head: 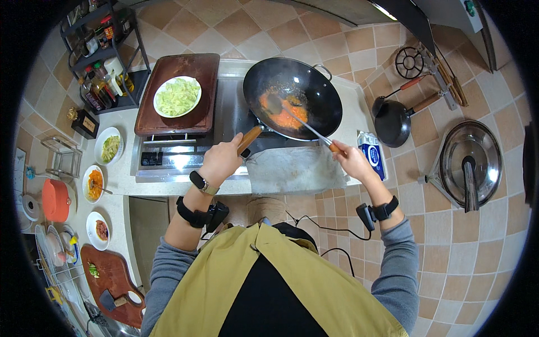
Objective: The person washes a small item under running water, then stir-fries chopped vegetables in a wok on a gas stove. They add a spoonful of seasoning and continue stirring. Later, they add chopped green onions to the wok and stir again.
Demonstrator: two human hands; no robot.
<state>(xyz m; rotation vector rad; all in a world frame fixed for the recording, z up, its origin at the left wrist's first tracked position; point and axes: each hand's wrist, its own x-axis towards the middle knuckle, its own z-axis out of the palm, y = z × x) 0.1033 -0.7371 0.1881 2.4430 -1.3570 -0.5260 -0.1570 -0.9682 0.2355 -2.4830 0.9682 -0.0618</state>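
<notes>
My left hand (222,160) grips the wooden handle (250,140) of a black wok (324,105) on the stove. My right hand (353,160) is closed around the wooden end of a metal-shafted ladle or spatula (304,124). Its head rests in an orange-red, saucy food (294,116) at the wok's bottom. Left of the wok, a white bowl of chopped pale green vegetable (177,96) stands on a dark wooden board (147,113). A grey cloth (294,170) lies along the counter's front edge, below the wok.
Dishes of green vegetable (110,148), orange food (95,184) and meat (102,230) line the left counter. A cleaver (108,300) lies on a cutting board (113,261). A bottle rack (105,52) stands back left. Right are a blue-white packet (372,156), hanging pan (392,124) and glass lid (470,164).
</notes>
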